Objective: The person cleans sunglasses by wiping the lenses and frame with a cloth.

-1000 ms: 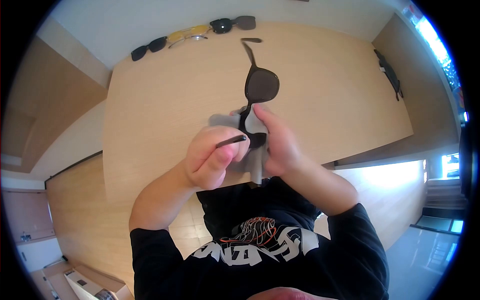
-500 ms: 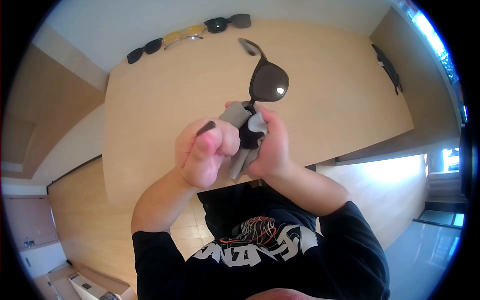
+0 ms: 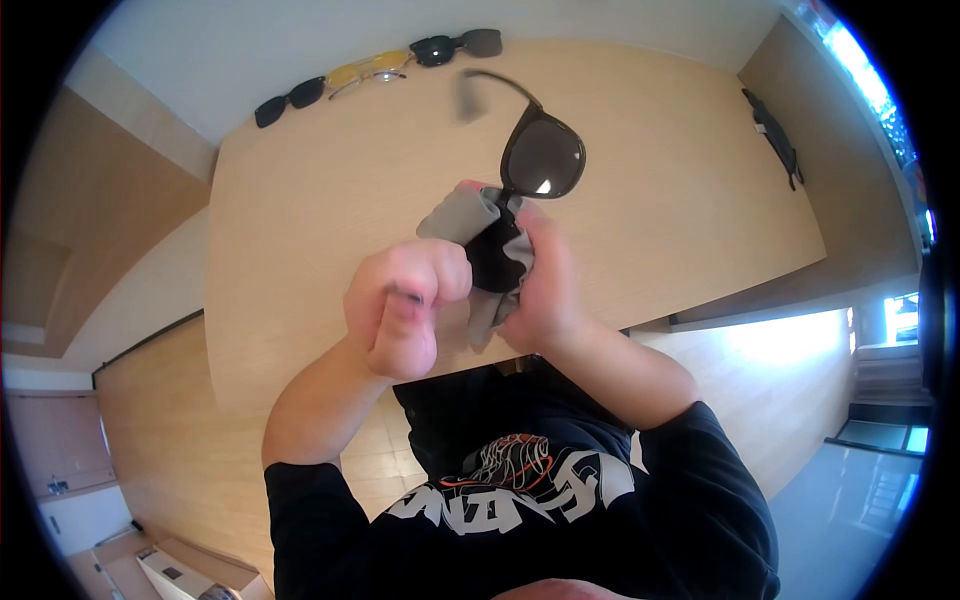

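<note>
Dark-framed sunglasses [image 3: 542, 158] are held up over the table, with one lens bare at the far end and the other lens nearer my body. My left hand [image 3: 405, 310] is closed on the near temple, whose dark tip shows faintly by the thumb. With my right hand [image 3: 543, 275] I pinch a grey cloth [image 3: 460, 217] folded around the near lens and bridge. Part of that lens shows dark between the cloth's folds. The far temple sticks out towards the back, its tip blurred. Some of my right fingers are hidden behind the cloth.
Along the table's [image 3: 300, 210] back edge lie black sunglasses [image 3: 290, 102], yellow-lensed glasses [image 3: 368, 70] and another dark pair [image 3: 456, 46]. A dark strap-like item [image 3: 775, 137] lies by the wooden panel [image 3: 850, 180] on the right.
The sunglasses have tilted slightly, their far temple swinging left and the bare lens moving a little right. My left hand has turned and lowered slightly. The cloth's upper fold has shifted up and left.
</note>
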